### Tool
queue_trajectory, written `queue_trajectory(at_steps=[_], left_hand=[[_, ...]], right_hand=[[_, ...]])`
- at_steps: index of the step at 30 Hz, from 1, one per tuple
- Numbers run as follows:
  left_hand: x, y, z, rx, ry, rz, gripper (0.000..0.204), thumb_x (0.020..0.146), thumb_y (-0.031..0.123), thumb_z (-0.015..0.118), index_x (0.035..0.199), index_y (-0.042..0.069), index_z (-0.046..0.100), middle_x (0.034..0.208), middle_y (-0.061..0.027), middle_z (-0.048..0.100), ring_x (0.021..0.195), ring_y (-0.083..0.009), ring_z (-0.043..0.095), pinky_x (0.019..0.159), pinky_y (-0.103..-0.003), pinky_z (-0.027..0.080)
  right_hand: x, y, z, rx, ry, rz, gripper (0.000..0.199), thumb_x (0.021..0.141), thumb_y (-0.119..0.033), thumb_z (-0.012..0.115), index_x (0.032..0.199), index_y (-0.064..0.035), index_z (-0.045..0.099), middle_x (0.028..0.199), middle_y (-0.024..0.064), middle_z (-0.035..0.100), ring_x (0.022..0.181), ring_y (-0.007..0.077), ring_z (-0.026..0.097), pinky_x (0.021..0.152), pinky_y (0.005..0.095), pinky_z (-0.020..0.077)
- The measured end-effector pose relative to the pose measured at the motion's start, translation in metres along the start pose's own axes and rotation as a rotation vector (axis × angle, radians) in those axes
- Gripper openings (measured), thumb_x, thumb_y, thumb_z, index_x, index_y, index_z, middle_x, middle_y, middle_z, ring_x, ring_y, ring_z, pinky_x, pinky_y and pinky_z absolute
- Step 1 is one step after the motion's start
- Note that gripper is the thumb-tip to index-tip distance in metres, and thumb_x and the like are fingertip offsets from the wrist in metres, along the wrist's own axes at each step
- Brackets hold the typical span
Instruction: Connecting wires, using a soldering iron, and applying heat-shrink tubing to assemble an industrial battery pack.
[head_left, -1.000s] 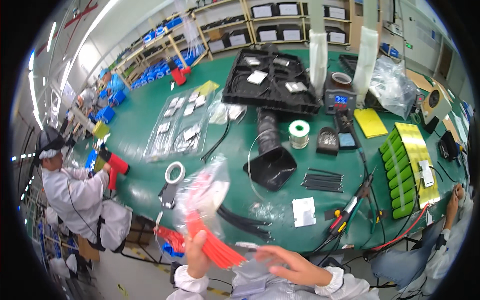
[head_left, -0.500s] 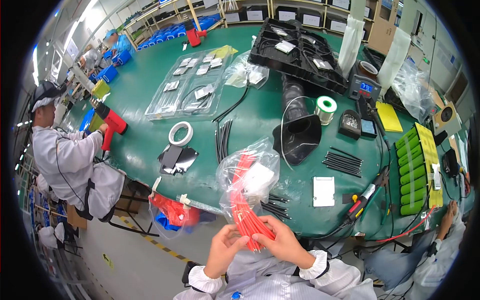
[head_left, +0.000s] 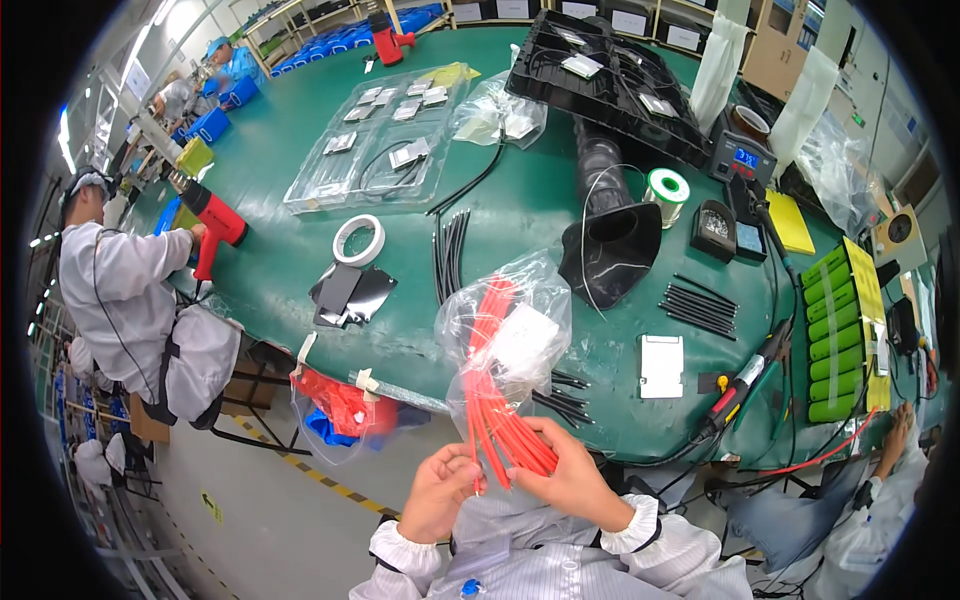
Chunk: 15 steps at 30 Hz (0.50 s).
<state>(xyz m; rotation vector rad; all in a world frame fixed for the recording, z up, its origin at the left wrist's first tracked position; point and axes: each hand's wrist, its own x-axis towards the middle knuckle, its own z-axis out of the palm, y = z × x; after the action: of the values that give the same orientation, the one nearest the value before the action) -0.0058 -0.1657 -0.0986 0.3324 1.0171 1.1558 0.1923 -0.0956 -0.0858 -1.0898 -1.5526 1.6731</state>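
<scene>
A bundle of red wires (head_left: 492, 405) sticks out of a clear plastic bag (head_left: 548, 282) at the table's front edge. My right hand (head_left: 578, 482) is closed round the loose lower ends of the bundle. Just left of it, my left hand (head_left: 438, 492) pinches the tip of one red wire that stands slightly apart from the rest. The upper part of the bundle lies inside the bag, beside a white label (head_left: 527, 338). Short black wires (head_left: 565, 402) lie partly hidden behind the bag.
Black wires (head_left: 700, 308), a white plate (head_left: 661, 367) and a soldering iron (head_left: 738, 385) lie to the right, near a green battery pack (head_left: 835, 335). A black funnel-shaped hose (head_left: 612, 250) stands behind. At left are a tape roll (head_left: 358, 240) and a co-worker with a red heat gun (head_left: 215, 225).
My left hand has drawn a little left, parting one red wire from the bundle. The right hand keeps its hold. The view has shifted slightly.
</scene>
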Motion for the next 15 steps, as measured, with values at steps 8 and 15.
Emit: queue_trajectory(at_steps=[8, 15], left_hand=[[0.003, 0.008, 0.014, 0.038, -0.033, -0.094, 0.025, 0.095, 0.01, 0.062, 0.116, -0.002, 0.062, 0.09, -0.0056, 0.066, 0.075, -0.0141, 0.062, 0.07, -0.029, 0.049], [0.004, 0.003, 0.013, 0.31, 0.024, 0.018, 0.021, 0.093, 0.01, 0.064, 0.108, -0.004, 0.067, 0.083, -0.0049, 0.067, 0.068, -0.0125, 0.059, 0.066, -0.028, 0.048]], right_hand=[[0.0, 0.013, 0.002, 0.082, -0.009, 0.016, 0.056, 0.08, -0.011, 0.077, 0.129, -0.001, 0.05, 0.113, 0.0132, 0.066, 0.105, 0.0202, 0.064, 0.09, 0.0334, 0.05], [-0.002, 0.008, 0.006, 0.036, 0.021, -0.003, 0.059, 0.078, -0.014, 0.079, 0.128, -0.0017, 0.05, 0.115, 0.0133, 0.064, 0.105, 0.0222, 0.065, 0.09, 0.0342, 0.0504]])
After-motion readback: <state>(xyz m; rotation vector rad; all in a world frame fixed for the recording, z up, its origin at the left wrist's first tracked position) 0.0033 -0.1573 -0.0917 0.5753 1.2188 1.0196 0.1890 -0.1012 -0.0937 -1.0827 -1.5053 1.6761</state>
